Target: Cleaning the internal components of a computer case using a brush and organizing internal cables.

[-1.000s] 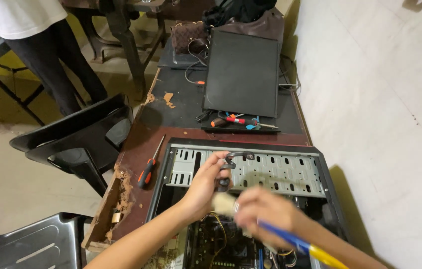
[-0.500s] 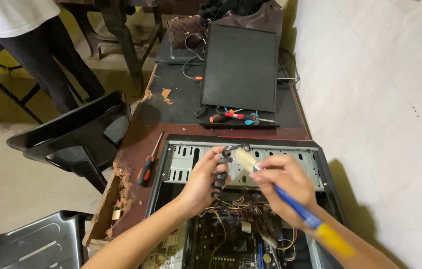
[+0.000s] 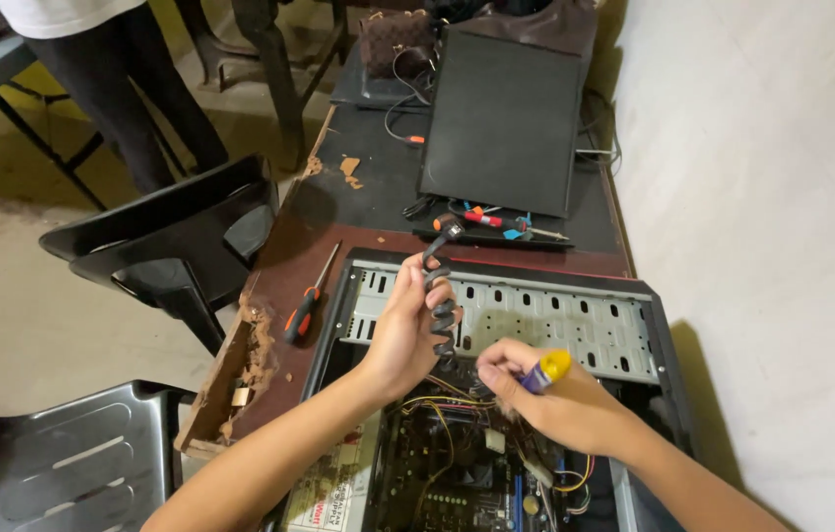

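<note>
Over the open computer case [image 3: 496, 296], left hand [image 3: 405, 330] lifts coiled cable [image 3: 440, 296].

A pale wall [image 3: 772, 197] flanks the worn desk [image 3: 284, 256] (edge crumbling) beside black chairs [image 3: 176, 232].

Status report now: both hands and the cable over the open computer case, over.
Left hand grips black cable bundle. Right hand holds yellow-blue tool over open case. Loose wires underneath.
</note>
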